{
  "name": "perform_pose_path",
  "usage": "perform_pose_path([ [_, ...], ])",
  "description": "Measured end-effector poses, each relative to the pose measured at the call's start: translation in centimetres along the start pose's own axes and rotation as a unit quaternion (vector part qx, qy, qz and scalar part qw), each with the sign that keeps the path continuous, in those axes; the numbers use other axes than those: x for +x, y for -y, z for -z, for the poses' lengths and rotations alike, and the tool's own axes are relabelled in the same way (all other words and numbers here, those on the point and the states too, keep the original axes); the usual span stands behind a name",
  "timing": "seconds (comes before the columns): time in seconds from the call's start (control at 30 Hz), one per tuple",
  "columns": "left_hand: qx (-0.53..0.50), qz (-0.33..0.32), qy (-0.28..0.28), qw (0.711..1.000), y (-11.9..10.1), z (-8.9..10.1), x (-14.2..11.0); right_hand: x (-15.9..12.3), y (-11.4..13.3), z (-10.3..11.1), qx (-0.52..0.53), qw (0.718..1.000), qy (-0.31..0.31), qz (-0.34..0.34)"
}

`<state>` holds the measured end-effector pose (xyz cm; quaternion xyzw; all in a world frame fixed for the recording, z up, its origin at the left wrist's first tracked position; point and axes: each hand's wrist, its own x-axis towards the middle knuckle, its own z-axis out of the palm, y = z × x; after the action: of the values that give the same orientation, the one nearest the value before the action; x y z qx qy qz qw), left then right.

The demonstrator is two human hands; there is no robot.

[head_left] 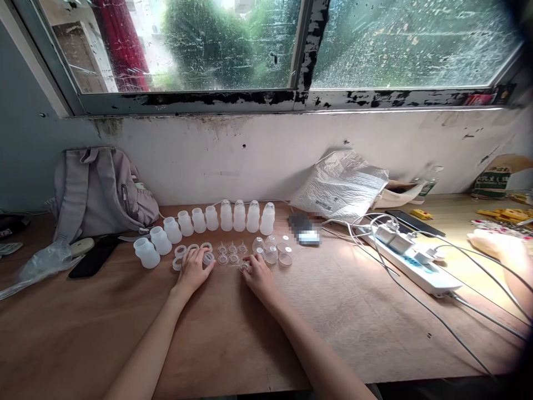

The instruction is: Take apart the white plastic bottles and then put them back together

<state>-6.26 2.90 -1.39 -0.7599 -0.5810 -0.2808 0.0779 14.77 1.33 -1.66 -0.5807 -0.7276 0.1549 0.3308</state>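
A curved row of several small white plastic bottles (227, 216) stands on the wooden table (233, 328). In front of them lie clear rings (180, 251), nipples (232, 248) and caps (285, 258). My left hand (194, 269) rests on the table with its fingers closed round a clear ring-like part (207, 258). My right hand (258, 273) lies beside it, fingertips pinching a small clear piece (244, 266) just in front of the nipples.
A grey backpack (100, 189) leans on the wall at left, with a black phone (92, 258) and a plastic bag (37, 265) near it. A crumpled bag (339, 183), a power strip (412, 261) with cables, and another person's hand (493, 244) are at right.
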Motion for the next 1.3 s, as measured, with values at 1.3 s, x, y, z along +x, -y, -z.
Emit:
perform_pose_path([
  [1.3,-0.018,0.010,0.003,1.000,0.2,1.0,0.1,1.2,-0.9,-0.8,0.029,0.998,-0.050,0.012],
])
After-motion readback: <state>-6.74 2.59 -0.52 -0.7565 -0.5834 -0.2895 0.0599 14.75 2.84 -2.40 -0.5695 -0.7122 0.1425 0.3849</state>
